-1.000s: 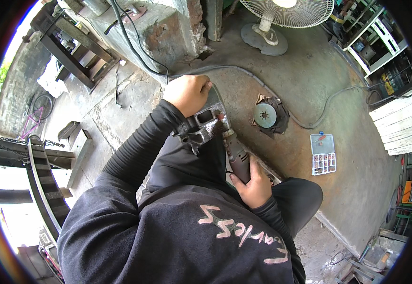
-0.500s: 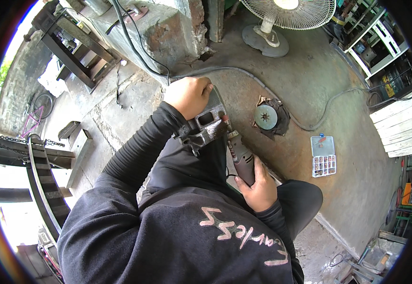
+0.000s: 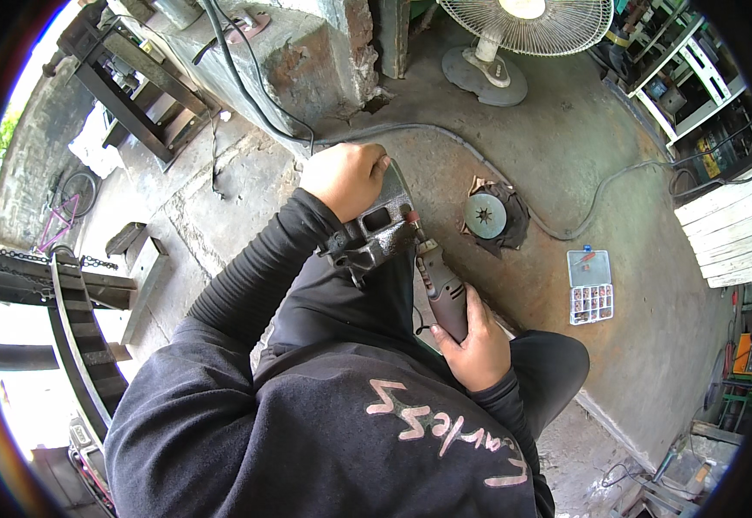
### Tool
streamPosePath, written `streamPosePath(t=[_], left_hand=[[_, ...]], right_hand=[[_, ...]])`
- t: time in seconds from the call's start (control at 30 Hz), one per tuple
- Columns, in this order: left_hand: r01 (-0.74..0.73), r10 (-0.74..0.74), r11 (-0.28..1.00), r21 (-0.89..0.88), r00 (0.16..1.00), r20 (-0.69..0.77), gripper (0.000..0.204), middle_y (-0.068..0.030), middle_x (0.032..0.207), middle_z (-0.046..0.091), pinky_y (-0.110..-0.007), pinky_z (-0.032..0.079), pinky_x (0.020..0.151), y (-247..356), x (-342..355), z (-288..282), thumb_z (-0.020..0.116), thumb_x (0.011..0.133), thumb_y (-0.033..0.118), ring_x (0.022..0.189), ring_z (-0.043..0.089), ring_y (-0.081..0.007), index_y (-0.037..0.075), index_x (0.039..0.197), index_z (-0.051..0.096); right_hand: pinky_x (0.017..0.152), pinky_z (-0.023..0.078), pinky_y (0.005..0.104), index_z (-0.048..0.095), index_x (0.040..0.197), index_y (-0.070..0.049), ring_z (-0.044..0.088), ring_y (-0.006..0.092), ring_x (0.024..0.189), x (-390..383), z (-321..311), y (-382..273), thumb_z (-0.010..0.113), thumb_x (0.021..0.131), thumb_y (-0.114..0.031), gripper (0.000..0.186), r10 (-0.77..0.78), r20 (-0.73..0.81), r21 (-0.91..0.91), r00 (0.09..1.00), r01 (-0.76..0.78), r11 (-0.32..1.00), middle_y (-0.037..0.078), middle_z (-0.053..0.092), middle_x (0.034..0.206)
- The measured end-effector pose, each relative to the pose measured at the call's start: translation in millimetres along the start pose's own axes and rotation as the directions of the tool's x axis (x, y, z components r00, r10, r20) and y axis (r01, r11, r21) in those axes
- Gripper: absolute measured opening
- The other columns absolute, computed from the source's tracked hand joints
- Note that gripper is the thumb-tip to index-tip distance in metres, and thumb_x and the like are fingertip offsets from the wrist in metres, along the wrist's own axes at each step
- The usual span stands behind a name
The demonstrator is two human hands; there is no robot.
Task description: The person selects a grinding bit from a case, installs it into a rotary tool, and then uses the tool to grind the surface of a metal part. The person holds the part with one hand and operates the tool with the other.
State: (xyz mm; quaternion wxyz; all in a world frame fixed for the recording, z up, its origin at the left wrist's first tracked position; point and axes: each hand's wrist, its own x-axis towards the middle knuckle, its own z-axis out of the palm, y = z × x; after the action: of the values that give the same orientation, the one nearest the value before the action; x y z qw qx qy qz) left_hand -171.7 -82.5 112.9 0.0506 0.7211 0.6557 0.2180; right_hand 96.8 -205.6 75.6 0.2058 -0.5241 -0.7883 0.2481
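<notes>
I am watching the left hand (image 3: 347,180) gripping the far end of a glossy black, angular metal casting (image 3: 384,237) with a rectangular opening; its fingers are curling snugly over the edge, though most of the fingertips are hiding from my camera. The casting is reaching from those fingers back toward the wearer's body, over a leg in black trousers (image 3: 337,302).

I am seeing the right hand (image 3: 477,350) wrapping its fingers around the rear of a brown-grey, rounded rotary tool (image 3: 447,298), the thumb lying along the left side of its body. Ahead of the right fingers, the tool's silvery nose (image 3: 426,246) is pointing toward the casting's right side, where a small red tip (image 3: 411,216) is showing; I am not managing to tell whether it is touching the metal.

Farther ahead of the right fingers, a pale grey-green round disc (image 3: 485,229) with a dark star-shaped centre is lying on a crumpled black cloth (image 3: 518,220). Well to the right of those fingers, a clear plastic compartment box (image 3: 592,302) is sitting lid-open on the concrete floor (image 3: 652,363). Beyond both hands' fingers, a dark grey cable (image 3: 478,157) is curving across the concrete, and a white, round-caged electric fan (image 3: 557,30) is standing farther off.
</notes>
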Motion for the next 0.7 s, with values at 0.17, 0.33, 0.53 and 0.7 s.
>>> streamPosePath(t=[0.17, 0.33, 0.53, 0.7], left_hand=[[0.018, -0.018, 1.0, 0.009, 1.0, 0.018, 0.022, -0.0186, 0.079, 0.065, -0.045, 0.052, 0.068, 0.3, -0.4, -1.1, 0.056, 0.09, 0.024, 0.077, 0.064, -0.0389, 0.006, 0.092, 0.068], [-0.001, 0.001, 1.0, -0.002, 1.0, 0.006, 0.022, -0.0184, 0.078, 0.065, -0.045, 0.051, 0.067, -0.2, 0.1, -2.1, 0.057, 0.09, 0.024, 0.077, 0.064, -0.0388, 0.006, 0.092, 0.068], [0.016, -0.016, 1.0, -0.006, 1.0, 0.025, 0.022, -0.0186, 0.078, 0.065, -0.045, 0.051, 0.068, -0.2, 0.1, -3.4, 0.057, 0.09, 0.024, 0.077, 0.064, -0.0386, 0.005, 0.093, 0.068], [0.019, -0.018, 1.0, -0.02, 1.0, 0.022, 0.023, -0.0196, 0.079, 0.065, -0.045, 0.052, 0.069, -0.5, 0.6, -2.5, 0.057, 0.09, 0.024, 0.077, 0.064, -0.0387, 0.005, 0.094, 0.068]], right_hand=[[0.073, 0.053, 0.0449, 0.042, 0.136, 0.001, 0.064, 0.041, 0.088, 0.8, 2.4, 0.6, 0.074, 0.077, -0.032, 0.074, -0.042, 0.021, 0.042, 0.999, 0.041, 0.998, 0.025, 0.062, 0.103], [0.075, 0.053, 0.0455, 0.041, 0.135, 0.002, 0.064, 0.042, 0.09, 2.6, 4.2, 2.3, 0.073, 0.078, -0.032, 0.074, 0.0, 0.026, 0.062, 1.0, -0.002, 0.998, 0.026, 0.062, 0.106], [0.079, 0.052, 0.0445, 0.043, 0.134, 0.003, 0.063, 0.0422, 0.095, 4.5, 10.9, 6.5, 0.074, 0.078, -0.028, 0.072, -0.017, -0.028, 0.148, 0.999, 0.02, 0.989, 0.027, 0.061, 0.107], [0.086, 0.05, 0.0427, 0.043, 0.133, 0.006, 0.062, 0.0423, 0.101, 6.2, 21.5, 13.9, 0.075, 0.078, -0.025, 0.071, -0.035, -0.019, 0.264, 0.999, 0.039, 0.964, 0.028, 0.06, 0.114]])
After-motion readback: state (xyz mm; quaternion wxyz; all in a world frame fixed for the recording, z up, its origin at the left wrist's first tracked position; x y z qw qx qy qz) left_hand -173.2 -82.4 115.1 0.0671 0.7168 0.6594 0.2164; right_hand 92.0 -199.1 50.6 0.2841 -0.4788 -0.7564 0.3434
